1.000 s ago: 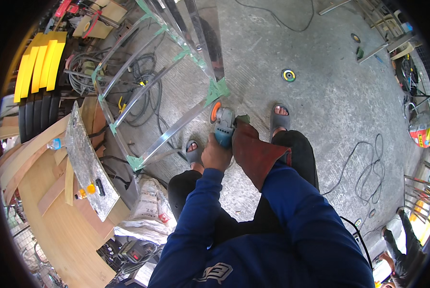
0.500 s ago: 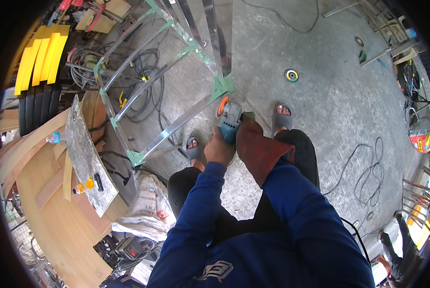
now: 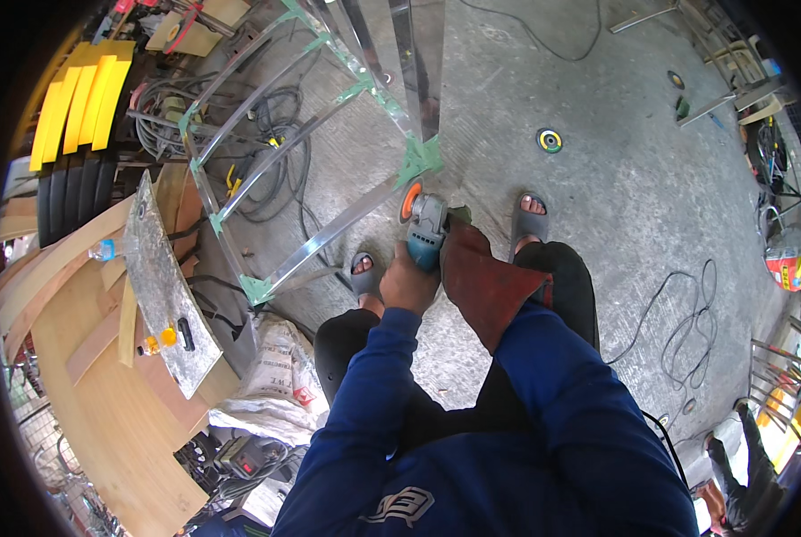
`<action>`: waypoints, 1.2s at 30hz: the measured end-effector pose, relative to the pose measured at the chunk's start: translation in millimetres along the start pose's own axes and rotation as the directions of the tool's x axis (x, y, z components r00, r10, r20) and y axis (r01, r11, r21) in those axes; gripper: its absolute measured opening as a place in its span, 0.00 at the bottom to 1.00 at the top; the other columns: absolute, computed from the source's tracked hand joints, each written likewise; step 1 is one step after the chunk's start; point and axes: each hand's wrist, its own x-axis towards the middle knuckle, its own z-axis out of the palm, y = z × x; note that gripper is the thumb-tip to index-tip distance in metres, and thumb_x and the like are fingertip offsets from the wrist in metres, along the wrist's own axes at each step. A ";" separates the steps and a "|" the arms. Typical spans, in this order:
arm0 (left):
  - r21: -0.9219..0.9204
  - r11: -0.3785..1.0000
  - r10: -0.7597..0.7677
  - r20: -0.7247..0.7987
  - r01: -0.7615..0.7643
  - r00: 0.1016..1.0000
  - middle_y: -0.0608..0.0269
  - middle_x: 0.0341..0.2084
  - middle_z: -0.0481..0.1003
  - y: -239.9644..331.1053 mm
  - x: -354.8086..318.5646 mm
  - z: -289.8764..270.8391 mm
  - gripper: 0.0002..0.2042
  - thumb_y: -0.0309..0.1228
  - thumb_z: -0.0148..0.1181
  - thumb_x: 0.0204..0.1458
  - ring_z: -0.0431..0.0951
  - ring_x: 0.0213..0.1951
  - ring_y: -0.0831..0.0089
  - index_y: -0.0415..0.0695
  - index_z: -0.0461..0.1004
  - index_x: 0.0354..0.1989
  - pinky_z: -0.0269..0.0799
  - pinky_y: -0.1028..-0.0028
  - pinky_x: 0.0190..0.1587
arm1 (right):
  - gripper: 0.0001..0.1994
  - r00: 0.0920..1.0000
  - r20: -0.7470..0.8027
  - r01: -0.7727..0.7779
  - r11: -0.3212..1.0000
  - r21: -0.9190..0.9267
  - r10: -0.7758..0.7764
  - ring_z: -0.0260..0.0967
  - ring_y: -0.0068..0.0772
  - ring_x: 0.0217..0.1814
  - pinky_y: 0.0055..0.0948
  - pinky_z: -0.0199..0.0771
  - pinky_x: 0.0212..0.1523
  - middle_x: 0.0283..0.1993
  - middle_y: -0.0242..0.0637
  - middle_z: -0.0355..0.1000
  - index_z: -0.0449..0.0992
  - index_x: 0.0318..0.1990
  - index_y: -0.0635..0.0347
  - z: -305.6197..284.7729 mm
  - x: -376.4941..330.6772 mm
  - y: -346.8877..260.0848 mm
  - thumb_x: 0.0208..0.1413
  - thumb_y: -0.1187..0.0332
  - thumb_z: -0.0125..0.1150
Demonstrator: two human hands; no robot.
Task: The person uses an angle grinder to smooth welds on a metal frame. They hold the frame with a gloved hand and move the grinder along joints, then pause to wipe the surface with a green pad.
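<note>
My bare left hand (image 3: 409, 283) is wrapped round the blue-green body of an angle grinder (image 3: 427, 231). The grinder's orange disc (image 3: 410, 201) is at the shiny metal tube of a frame (image 3: 333, 233), just below a corner wrapped in green tape (image 3: 419, 159). I cannot tell whether the disc touches the metal. A red leather glove with a wide cuff covers my right hand (image 3: 483, 276), which is closed against the grinder's right side. Its fingers are mostly hidden behind the cuff. Both feet, in grey slippers (image 3: 529, 220), stand either side of the grinder.
Cables (image 3: 275, 161) lie coiled beneath the frame. Wooden panels (image 3: 105, 421), a grey board (image 3: 168, 295) and a white sack (image 3: 275, 376) crowd the left. A loose disc (image 3: 550, 140) and a thin cord (image 3: 686, 313) lie on the concrete floor. Another person (image 3: 740, 483) is at lower right.
The grinder's disc has shifted slightly left relative to the taped corner. Both hands stay at the grinder, and the whole view has moved a little.
</note>
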 end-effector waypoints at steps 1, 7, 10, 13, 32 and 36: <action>0.014 1.000 -0.003 -0.001 0.003 1.000 0.39 0.37 0.83 -1.0 -0.9 -1.1 0.27 0.47 0.71 0.51 0.85 0.42 0.38 0.43 0.68 0.51 0.79 0.45 0.45 | 0.23 1.000 -0.004 0.015 0.996 0.094 -0.015 0.78 0.42 0.55 0.38 0.76 0.56 0.51 0.46 0.81 0.82 0.53 0.56 -1.2 -2.9 -0.8 0.76 0.52 0.41; -0.040 0.999 0.014 0.004 -0.014 1.000 0.40 0.36 0.84 6.5 4.1 0.9 0.28 0.47 0.72 0.50 0.85 0.42 0.38 0.44 0.68 0.51 0.79 0.46 0.45 | 0.29 0.986 -0.022 -0.156 0.951 0.269 0.168 0.77 0.50 0.59 0.46 0.74 0.59 0.53 0.51 0.80 0.83 0.53 0.59 -7.8 3.3 -13.1 0.76 0.47 0.37; -0.013 0.999 -0.036 0.002 0.036 0.999 0.40 0.36 0.84 5.4 -0.4 -1.4 0.28 0.47 0.72 0.50 0.84 0.41 0.37 0.44 0.68 0.52 0.79 0.45 0.46 | 0.31 0.982 -0.014 -0.186 0.982 -0.008 0.186 0.77 0.51 0.62 0.47 0.72 0.60 0.55 0.52 0.80 0.83 0.53 0.60 -19.5 -2.5 -19.2 0.75 0.45 0.36; -0.051 0.997 0.055 -0.022 -0.056 0.998 0.40 0.37 0.84 2.8 2.3 -2.1 0.29 0.47 0.73 0.49 0.85 0.41 0.38 0.44 0.68 0.52 0.79 0.46 0.46 | 0.31 0.974 -0.010 -0.223 0.963 0.150 0.227 0.75 0.53 0.64 0.48 0.71 0.62 0.58 0.52 0.79 0.82 0.56 0.58 -29.7 -13.5 -28.6 0.74 0.43 0.36; -0.050 0.997 0.055 -0.024 -0.056 0.998 0.39 0.37 0.84 -0.1 3.8 -1.3 0.31 0.47 0.74 0.46 0.85 0.42 0.38 0.43 0.69 0.53 0.79 0.46 0.46 | 0.17 1.000 -0.015 0.014 0.973 -0.229 -0.018 0.81 0.54 0.55 0.52 0.81 0.55 0.52 0.51 0.81 0.78 0.53 0.55 -31.1 -11.5 -28.0 0.73 0.59 0.43; -0.057 0.998 0.041 -0.007 -0.042 0.999 0.39 0.37 0.84 0.3 4.7 0.4 0.31 0.47 0.75 0.46 0.84 0.42 0.38 0.43 0.69 0.53 0.79 0.46 0.46 | 0.19 1.000 -0.015 0.009 0.993 -0.115 -0.011 0.81 0.53 0.56 0.51 0.81 0.54 0.53 0.51 0.81 0.78 0.55 0.55 -31.1 -10.5 -25.7 0.74 0.58 0.41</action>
